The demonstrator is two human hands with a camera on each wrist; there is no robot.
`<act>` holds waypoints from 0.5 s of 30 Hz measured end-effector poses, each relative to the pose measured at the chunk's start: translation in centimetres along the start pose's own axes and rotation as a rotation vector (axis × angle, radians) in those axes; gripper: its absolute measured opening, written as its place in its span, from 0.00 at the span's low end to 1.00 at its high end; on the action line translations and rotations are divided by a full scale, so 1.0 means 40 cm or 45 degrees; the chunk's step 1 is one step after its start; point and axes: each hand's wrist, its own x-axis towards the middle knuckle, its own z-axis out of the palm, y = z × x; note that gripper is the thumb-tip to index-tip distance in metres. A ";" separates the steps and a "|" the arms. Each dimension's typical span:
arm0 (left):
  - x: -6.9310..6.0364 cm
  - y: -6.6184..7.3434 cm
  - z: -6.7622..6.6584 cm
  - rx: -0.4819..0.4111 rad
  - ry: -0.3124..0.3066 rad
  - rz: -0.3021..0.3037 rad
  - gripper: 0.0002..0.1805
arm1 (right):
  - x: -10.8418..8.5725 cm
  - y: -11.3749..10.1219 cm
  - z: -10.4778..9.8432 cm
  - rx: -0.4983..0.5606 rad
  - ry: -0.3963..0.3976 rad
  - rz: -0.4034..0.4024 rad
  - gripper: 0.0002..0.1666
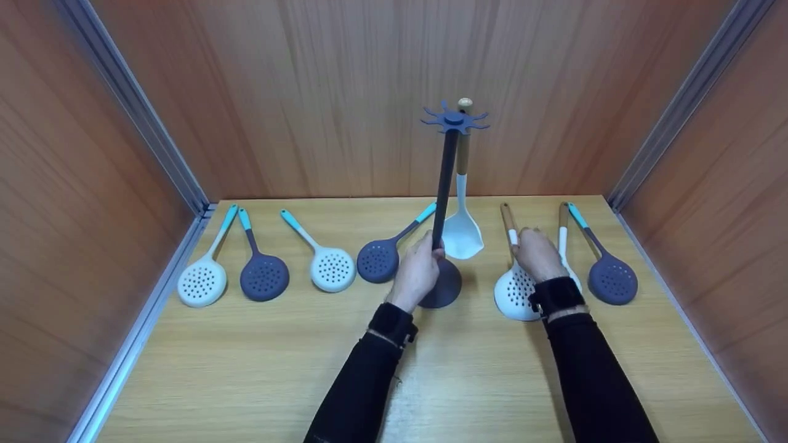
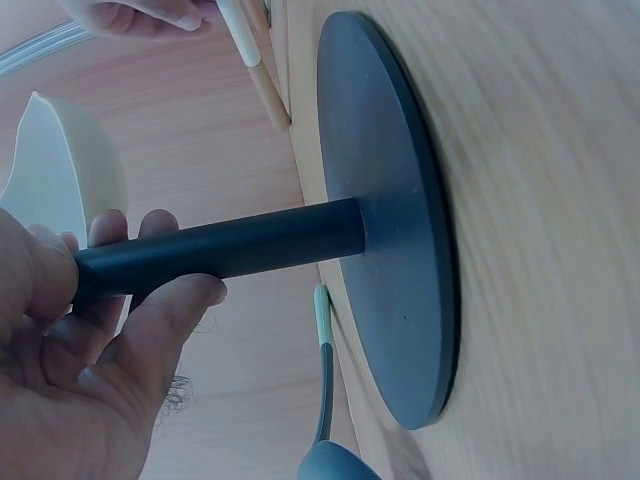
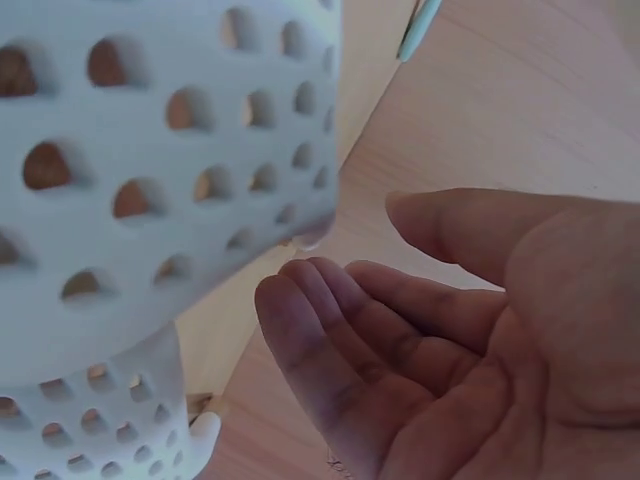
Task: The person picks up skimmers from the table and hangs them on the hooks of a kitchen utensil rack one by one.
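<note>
My left hand (image 1: 415,275) grips the dark pole (image 1: 446,184) of a stand whose round base (image 1: 444,286) rests on the table. The left wrist view shows the fingers and thumb (image 2: 190,300) around the pole (image 2: 290,240). From the blue hooked top (image 1: 454,119) hangs a white ladle (image 1: 462,237) with a wooden handle. My right hand (image 1: 538,253) is over a white perforated skimmer (image 1: 516,295) with a wooden handle. In the right wrist view that hand (image 3: 450,340) has its fingers loosely bent and holds nothing, beside a white perforated head (image 3: 220,130).
Right of my right hand lie another white utensil (image 1: 562,240) with a wooden handle and a dark skimmer (image 1: 612,280). Left of the stand lie white skimmers (image 1: 202,283) (image 1: 332,271) and dark skimmers (image 1: 265,277) (image 1: 377,261). Wooden panels (image 1: 338,92) enclose the back and sides.
</note>
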 end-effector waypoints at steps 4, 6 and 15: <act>0.002 0.002 -0.002 -0.001 -0.013 -0.020 0.05 | 0.005 0.005 0.006 -0.006 -0.033 0.032 0.15; 0.002 0.002 -0.003 -0.003 -0.016 -0.021 0.05 | 0.006 0.007 0.008 0.002 -0.054 0.048 0.15; -0.001 0.000 -0.003 -0.008 -0.014 -0.004 0.05 | 0.012 0.010 0.015 0.028 -0.088 0.068 0.16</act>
